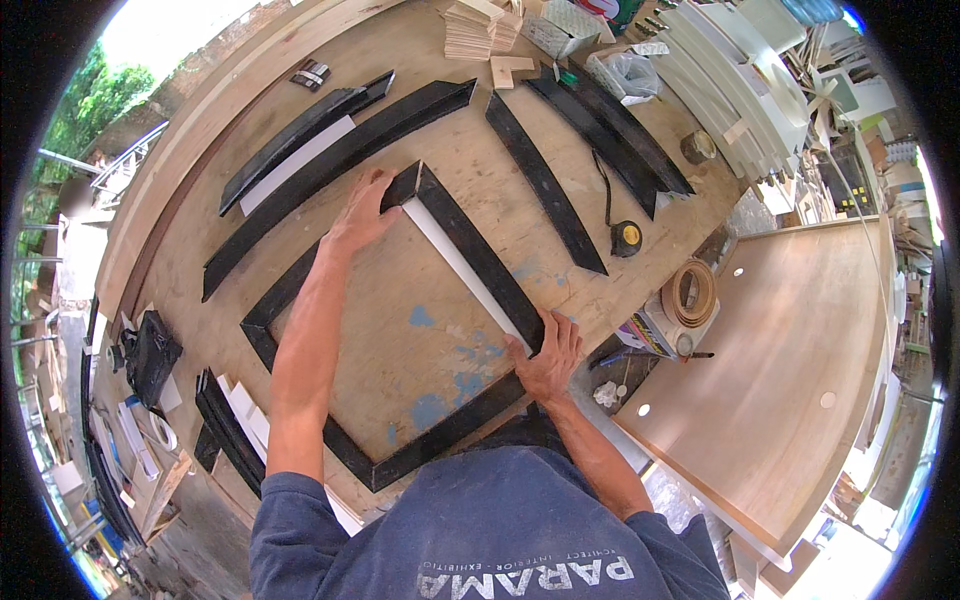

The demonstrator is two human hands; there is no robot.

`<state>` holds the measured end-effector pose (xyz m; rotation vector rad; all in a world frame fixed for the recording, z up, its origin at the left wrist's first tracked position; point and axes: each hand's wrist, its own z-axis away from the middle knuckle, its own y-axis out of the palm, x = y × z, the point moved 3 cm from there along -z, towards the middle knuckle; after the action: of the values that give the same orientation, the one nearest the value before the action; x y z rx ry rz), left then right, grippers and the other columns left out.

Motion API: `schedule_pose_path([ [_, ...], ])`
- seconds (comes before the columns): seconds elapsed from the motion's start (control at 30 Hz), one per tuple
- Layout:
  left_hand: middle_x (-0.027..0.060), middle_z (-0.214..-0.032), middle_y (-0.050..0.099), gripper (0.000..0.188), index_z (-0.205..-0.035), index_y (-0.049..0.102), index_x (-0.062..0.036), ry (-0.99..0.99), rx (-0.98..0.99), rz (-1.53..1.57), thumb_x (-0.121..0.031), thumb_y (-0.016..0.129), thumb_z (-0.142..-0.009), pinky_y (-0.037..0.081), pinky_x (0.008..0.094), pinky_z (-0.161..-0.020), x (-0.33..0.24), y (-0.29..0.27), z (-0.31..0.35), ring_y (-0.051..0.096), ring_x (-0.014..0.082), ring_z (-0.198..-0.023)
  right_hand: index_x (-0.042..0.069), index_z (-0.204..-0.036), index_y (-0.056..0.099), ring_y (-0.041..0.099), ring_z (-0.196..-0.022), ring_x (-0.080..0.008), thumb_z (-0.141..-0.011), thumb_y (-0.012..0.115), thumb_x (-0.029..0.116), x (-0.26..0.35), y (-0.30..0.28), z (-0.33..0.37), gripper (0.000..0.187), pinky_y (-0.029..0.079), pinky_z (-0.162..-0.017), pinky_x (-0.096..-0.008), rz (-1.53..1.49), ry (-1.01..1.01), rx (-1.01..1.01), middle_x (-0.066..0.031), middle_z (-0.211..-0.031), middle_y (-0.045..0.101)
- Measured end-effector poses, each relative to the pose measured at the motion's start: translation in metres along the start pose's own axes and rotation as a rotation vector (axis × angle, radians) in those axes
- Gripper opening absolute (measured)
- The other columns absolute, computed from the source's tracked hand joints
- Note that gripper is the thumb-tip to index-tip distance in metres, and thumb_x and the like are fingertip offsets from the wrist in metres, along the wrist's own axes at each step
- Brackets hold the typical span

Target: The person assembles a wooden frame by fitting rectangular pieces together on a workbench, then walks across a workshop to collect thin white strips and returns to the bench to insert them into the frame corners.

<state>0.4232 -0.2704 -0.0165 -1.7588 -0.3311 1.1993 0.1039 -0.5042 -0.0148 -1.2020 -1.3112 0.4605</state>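
Note:
A four-sided black frame with mitred corners lies on a wooden worktable. A white strip shows along the inner edge of its right-hand bar. My left hand reaches across the frame and grips it beside the far corner, where a thin pale line marks the joint. At the right corner, my right hand is closed over the bar, thumb on the inner side. Loose black mitred strips lie beyond the frame: a long one, a shorter one, and a single one to the right.
A yellow-and-black tape measure lies right of the frame, near a small tin. Thin wood pieces are stacked at the back. A tape roll sits past the table edge, beside a large wooden panel. A black bag lies left.

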Motion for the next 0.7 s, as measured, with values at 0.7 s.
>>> schedule_pose_path([
  [0.7, 0.0166, -0.14, 0.052, 0.065, -0.148, 0.053, -0.0062, -0.113, 0.003, 0.115, -0.01, 0.075, -0.087, 0.032, 0.0476, -0.116, 0.003, 0.021, 0.002, 0.046, 0.0361, -0.135, 0.006, -0.128, 0.061, 0.055, -0.115, -0.0356, -0.083, 0.078, 0.039, -0.004, 0.004, 0.0, 0.059, 0.041, -0.098, -0.0498, -0.031, -0.008, -0.022, -0.013, -0.125, 0.06],
])
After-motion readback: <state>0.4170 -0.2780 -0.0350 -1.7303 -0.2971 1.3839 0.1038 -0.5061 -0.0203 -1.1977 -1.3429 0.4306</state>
